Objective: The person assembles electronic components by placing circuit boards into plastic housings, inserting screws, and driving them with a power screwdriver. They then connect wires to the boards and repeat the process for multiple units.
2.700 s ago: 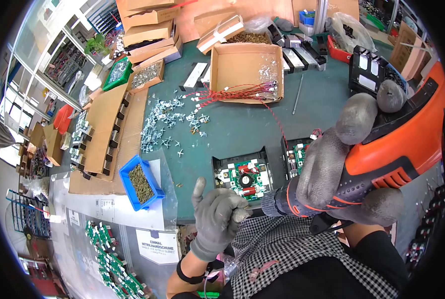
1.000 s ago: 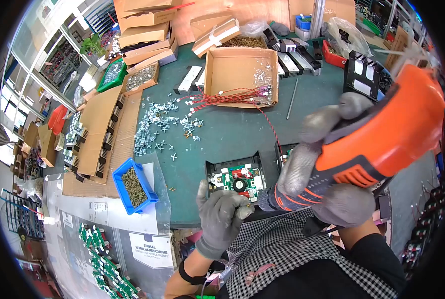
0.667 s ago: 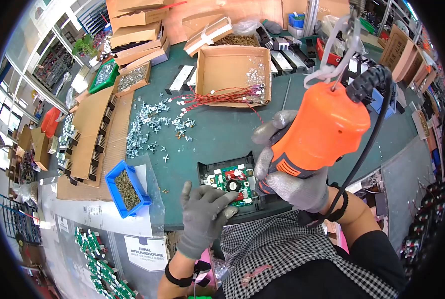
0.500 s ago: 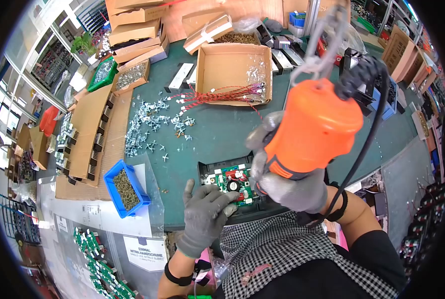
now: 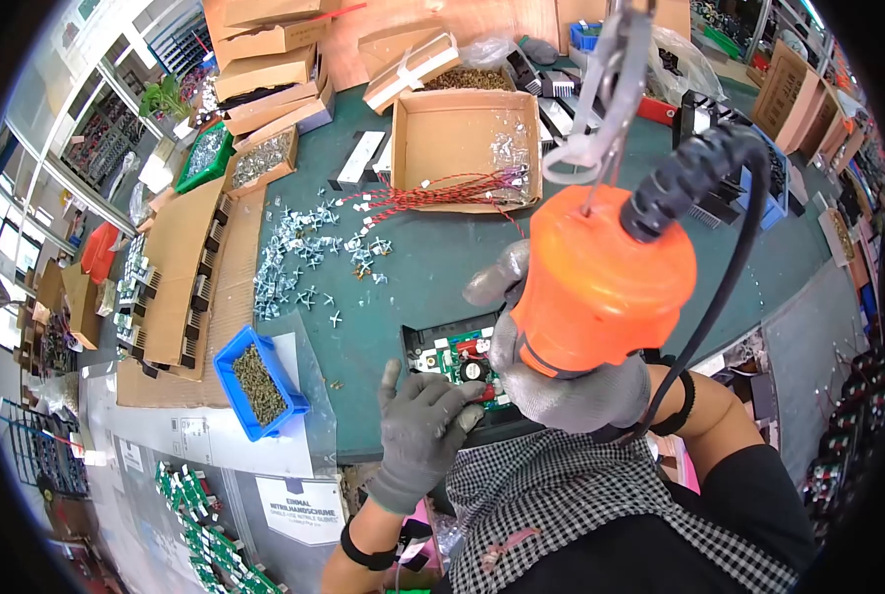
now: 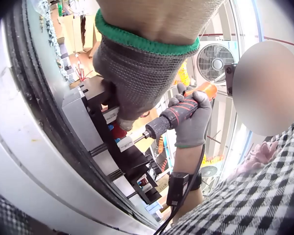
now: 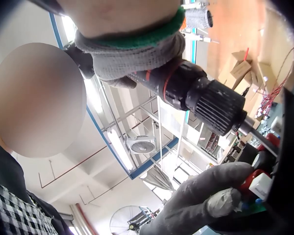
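My gloved right hand point(image 5: 586, 396) grips a corded orange-and-black electric screwdriver point(image 5: 606, 282), held upright over a black plastic housing point(image 5: 415, 339). A green circuit board point(image 5: 452, 358) with red and white components lies inside that housing. Down among these parts points the tool's metal bit point(image 7: 264, 142), below the ribbed black chuck point(image 7: 219, 106); the housing wall hides its tip. At the near left edge of the board, my gloved left hand point(image 5: 422, 426) rests with loosely extended fingers, its fingertips beside a red component point(image 7: 252, 182). The tool covers the right part of the housing in the head view.
Behind the work lie red twisted wires point(image 5: 442, 196) across a cardboard tray point(image 5: 467, 148). Small metal pieces point(image 5: 299, 247) are scattered to their left. A blue bin point(image 5: 299, 406) of small brown parts stands left of my left hand. The black cable point(image 5: 715, 317) loops past my right arm.
The screwdriver has swung from lying slanted, its bit at my left fingertips, to upright over the board. My left fingers have lowered slightly onto the board's edge. The head view has shifted.
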`<state>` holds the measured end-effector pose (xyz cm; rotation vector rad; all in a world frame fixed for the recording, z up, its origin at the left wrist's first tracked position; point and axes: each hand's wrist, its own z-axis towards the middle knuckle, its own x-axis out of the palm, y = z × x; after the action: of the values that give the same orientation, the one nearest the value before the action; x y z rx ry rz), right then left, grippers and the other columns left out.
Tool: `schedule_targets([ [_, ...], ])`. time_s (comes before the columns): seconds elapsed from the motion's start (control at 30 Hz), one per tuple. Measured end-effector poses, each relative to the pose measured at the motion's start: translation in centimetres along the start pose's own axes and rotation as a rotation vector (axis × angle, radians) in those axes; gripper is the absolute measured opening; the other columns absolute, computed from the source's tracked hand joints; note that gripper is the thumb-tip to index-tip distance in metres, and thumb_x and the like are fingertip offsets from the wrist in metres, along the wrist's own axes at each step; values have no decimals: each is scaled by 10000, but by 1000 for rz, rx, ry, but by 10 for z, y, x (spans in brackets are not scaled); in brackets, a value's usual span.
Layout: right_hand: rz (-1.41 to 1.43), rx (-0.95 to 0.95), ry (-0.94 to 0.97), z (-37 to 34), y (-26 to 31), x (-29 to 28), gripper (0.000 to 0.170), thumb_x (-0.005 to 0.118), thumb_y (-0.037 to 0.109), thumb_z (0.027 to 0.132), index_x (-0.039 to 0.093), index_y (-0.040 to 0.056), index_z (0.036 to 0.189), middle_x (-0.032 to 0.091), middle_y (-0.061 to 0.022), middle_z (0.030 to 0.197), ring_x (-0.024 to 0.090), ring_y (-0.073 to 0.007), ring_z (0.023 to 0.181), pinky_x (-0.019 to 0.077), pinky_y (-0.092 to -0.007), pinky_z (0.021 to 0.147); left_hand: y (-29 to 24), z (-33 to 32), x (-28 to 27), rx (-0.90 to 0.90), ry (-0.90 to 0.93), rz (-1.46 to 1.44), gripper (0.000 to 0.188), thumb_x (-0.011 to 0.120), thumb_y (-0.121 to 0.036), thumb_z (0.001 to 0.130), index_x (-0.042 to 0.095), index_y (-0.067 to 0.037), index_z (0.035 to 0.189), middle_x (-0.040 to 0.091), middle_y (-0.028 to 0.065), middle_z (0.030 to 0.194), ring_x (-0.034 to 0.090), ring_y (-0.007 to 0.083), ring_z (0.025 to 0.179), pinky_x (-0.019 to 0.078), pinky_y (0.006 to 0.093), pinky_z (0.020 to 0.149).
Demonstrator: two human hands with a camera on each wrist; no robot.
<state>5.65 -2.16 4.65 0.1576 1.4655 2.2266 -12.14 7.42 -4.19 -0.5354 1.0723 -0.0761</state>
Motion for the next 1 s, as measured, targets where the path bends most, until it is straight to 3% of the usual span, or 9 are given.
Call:
schedule_targets([
  [0.47, -27, -6, 75, 0, 2, -7, 486, 708, 17, 716, 534, 38, 1168, 629, -75, 1068, 650, -170, 890, 532, -292, 792, -1, 0, 4, -21, -65, -51, 276, 751, -231, 785, 716, -164, 1051, 654, 4, 843, 613, 206, 898, 240, 558, 1123],
  [0.7, -29, 8, 77, -7, 2, -11, 455, 717, 30, 715, 556, 38, 1141, 636, -78, 1063, 657, -182, 892, 534, -288, 787, -26, 12, 0, 52, -32, 318, 396, 780, -334, 701, 698, -239, 1076, 627, -15, 858, 594, 201, 900, 317, 557, 1088],
  [0.9, 21, 28, 4, -9, 1, -14, 430, 724, 42, 715, 575, 38, 1118, 643, -81, 1059, 662, -192, 892, 537, -285, 782, -36, 14, 2, 94, -27, 347, 370, 778, -312, 684, 711, -221, 1036, 629, -15, 873, 592, 209, 921, 342, 553, 1076],
  [1.0, 150, -4, -106, -7, -4, 0, 434, 713, 60, 678, 598, 65, 1096, 655, -36, 1025, 649, -197, 929, 526, -296, 833, -32, 20, 2, 99, -32, 236, 309, 767, -275, 716, 724, -181, 1007, 640, -10, 895, 603, 204, 924, 336, 554, 1079],
])
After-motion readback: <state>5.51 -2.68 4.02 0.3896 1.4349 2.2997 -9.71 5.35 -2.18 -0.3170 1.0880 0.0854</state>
